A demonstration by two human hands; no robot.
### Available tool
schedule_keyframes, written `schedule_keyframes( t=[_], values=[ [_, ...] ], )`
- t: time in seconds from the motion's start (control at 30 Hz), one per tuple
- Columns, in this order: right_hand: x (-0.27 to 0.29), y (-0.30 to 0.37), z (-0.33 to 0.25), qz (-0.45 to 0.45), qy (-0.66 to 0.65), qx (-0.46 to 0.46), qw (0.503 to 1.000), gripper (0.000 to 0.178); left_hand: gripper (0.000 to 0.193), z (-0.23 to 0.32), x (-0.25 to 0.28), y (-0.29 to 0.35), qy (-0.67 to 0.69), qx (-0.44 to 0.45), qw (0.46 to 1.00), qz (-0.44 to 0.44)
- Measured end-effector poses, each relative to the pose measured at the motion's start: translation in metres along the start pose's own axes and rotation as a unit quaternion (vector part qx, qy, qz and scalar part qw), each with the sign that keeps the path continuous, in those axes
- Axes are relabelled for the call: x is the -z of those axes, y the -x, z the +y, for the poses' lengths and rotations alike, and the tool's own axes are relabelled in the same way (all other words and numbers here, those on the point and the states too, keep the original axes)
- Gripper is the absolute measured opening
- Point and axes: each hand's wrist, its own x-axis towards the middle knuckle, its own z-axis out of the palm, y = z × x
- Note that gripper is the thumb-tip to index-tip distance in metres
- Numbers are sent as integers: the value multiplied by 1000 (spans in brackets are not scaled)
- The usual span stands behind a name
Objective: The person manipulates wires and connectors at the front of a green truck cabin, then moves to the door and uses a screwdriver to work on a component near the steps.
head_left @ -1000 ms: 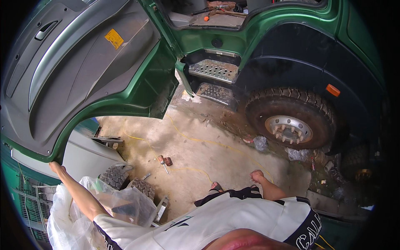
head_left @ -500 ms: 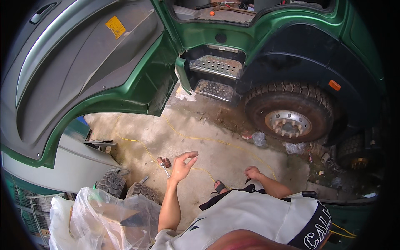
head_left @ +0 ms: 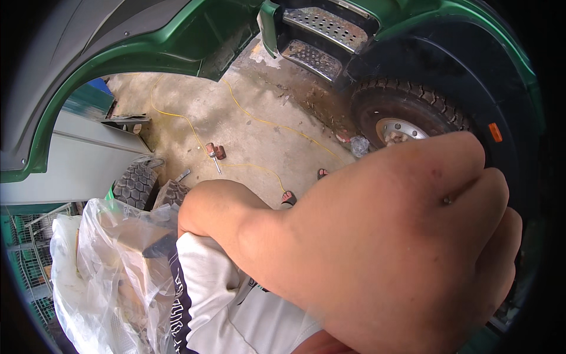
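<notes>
My left hand (head_left: 407,236) is raised very near the camera and fills much of the lower right. Its back faces me, with the fingers curled away and their tips hidden. Whether it holds anything cannot be seen. The left forearm (head_left: 259,242) crosses in front of my light grey shirt (head_left: 206,271). My right hand is out of view. On the concrete floor, well beyond the arm, lies a reddish-brown power tool with a long metal shaft (head_left: 213,154).
A green truck door (head_left: 177,44) hangs open above, beside metal steps (head_left: 312,59). A truck wheel (head_left: 407,109) stands at right, partly hidden by the hand. Clear plastic wrapping (head_left: 118,277) covers boxes at lower left, near tyres (head_left: 137,184). A yellow cable (head_left: 277,125) runs across the floor.
My left hand has risen from over the floor to close before the camera, its fingers now curled. My right hand has left the view. The whole view has shifted downward.
</notes>
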Motion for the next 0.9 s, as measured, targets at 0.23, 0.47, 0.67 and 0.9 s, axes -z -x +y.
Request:
schedule_keyframes(
  t=[0.23, 0.47, 0.67, 0.9],
  values=[
    [45, -43, -45, -14, 34, 42, 998, 17, 37, -18, -28, -10, -31, -8, 999, -43],
    [103, -57, -37, -3, 12, -11, 1000, 16, 40, -54, -64, -13, -43, -12, 997, -58],
    [142, -90, -6, -48, 258, 47, 964, 24, 43, -61, -79, -25, -81, -40, 993, -72],
    [155, -92, -44, -77, 155, 31, 984, 21, 46, -70, -86, -27, -134, -37, 987, -76]
  ],
)
